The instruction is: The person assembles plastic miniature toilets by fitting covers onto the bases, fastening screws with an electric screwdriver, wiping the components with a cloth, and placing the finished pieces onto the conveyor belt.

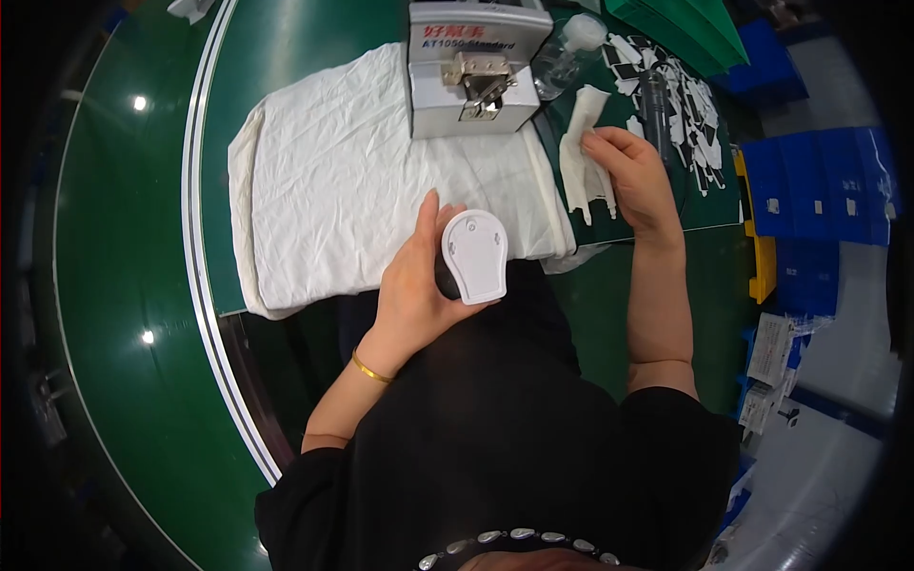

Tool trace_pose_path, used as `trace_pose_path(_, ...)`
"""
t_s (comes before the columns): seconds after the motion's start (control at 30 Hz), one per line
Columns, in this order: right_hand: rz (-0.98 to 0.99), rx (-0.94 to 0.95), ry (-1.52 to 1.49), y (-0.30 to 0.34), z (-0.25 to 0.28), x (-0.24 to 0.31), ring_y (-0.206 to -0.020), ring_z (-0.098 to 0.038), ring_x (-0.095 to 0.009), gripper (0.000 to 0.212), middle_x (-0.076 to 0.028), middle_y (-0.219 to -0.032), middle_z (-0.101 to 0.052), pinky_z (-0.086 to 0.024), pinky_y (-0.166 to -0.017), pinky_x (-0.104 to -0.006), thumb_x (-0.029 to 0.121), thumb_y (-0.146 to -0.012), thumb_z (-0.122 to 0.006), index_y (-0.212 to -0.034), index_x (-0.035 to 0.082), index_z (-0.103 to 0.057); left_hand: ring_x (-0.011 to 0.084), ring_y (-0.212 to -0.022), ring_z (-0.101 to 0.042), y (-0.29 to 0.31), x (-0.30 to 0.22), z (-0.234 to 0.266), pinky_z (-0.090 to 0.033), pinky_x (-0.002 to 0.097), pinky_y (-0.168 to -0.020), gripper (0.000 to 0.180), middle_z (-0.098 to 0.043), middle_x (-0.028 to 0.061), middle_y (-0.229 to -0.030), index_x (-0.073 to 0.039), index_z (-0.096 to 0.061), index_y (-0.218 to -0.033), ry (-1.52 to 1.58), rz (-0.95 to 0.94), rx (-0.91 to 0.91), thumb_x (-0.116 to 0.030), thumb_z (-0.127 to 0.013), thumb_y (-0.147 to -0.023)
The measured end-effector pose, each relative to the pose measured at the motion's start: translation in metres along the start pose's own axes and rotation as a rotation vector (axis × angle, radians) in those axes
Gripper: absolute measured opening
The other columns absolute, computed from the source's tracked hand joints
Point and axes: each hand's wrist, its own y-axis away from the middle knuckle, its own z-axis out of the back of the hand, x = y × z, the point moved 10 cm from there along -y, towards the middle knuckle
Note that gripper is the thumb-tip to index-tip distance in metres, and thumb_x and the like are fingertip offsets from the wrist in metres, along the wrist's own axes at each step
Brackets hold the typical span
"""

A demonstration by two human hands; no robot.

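Note:
My left hand [414, 281], with a gold bangle at the wrist, is wrapped round a small white plastic housing [480, 257]. The housing is rounded at its far end and narrower near me, with a recessed face turned up. My right hand [636, 176] pinches a crumpled off-white cloth [583, 157] between thumb and fingers at the right of the table. Under and beyond my left hand a white cloth [333, 171] covers part of the table. The palm side of my left hand is hidden behind the housing.
A grey tape dispenser machine [471, 100] stands at the back of the white cloth. Right of it are a clear plastic bottle [569, 57], a dark cylindrical tool [655, 105] and many black-and-white scraps [703, 128]. A green bin [681, 29] and blue bins [819, 171] stand farther right.

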Motion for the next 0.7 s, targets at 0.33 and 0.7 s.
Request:
trace_pose_path(0.33, 0.278, -0.073, 0.382, 0.043, -0.05, 0.019, -0.086, -0.062, -0.009, 0.009, -0.002, -0.095, -0.068, -0.049, -0.078, -0.022, 0.001, -0.09, -0.068, -0.099, 0.0, -0.066, 0.0355, -0.11, -0.064, -0.002, 0.002, -0.001, -0.053, 0.0398, -0.091, 0.118, -0.063, 0.0186, -0.128, 0.008, -0.016, -0.152, 0.049, 0.011, -0.009, -0.019, -0.09, -0.064)
trace_pose_path(0.7, 0.45, 0.157, 0.711, 0.048, -0.118, 0.029, -0.083, -0.063, -0.017, 0.01, -0.007, -0.089, -0.063, -0.049, -0.073, -0.027, 0.001, -0.084, -0.07, -0.094, 0.0, -0.071, 0.0366, -0.102, -0.066, 0.004, 0.003, -0.002, -0.054, 0.0397, -0.086, 0.118, -0.064, 0.0211, -0.118, 0.01, -0.015, -0.152, 0.089, -0.036, -0.04, -0.015, -0.089, -0.063)
